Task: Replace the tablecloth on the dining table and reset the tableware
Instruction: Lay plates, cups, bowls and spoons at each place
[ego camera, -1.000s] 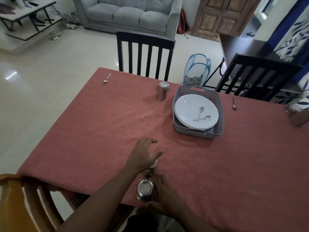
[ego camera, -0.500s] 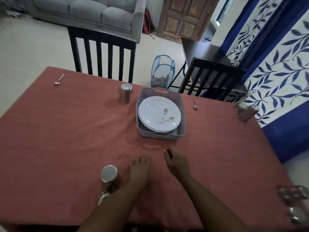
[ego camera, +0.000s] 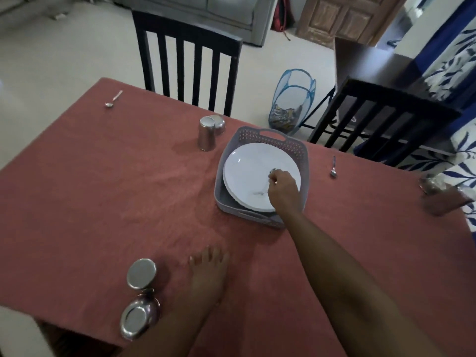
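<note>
Right hand (ego camera: 282, 186) over stacked plates (ego camera: 247, 171)

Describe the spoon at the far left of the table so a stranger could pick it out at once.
Start at the red tablecloth and go to its far left corner, left of the black slatted chair. The small steel spoon lies alone there, bowl toward the viewer. Unlike the other loose spoon, it sits far from the grey basket.

Domestic living-dining room: dining table under a reddish tablecloth (ego camera: 103, 191), dark slatted chairs (ego camera: 188, 60) at its far side, grey sofa (ego camera: 206, 11) and panelled wooden door (ego camera: 342, 19) beyond, blue leaf-print curtains (ego camera: 453, 60) at right, mesh pop-up hamper (ego camera: 292, 99) on the pale floor, contents indistinct.
</note>
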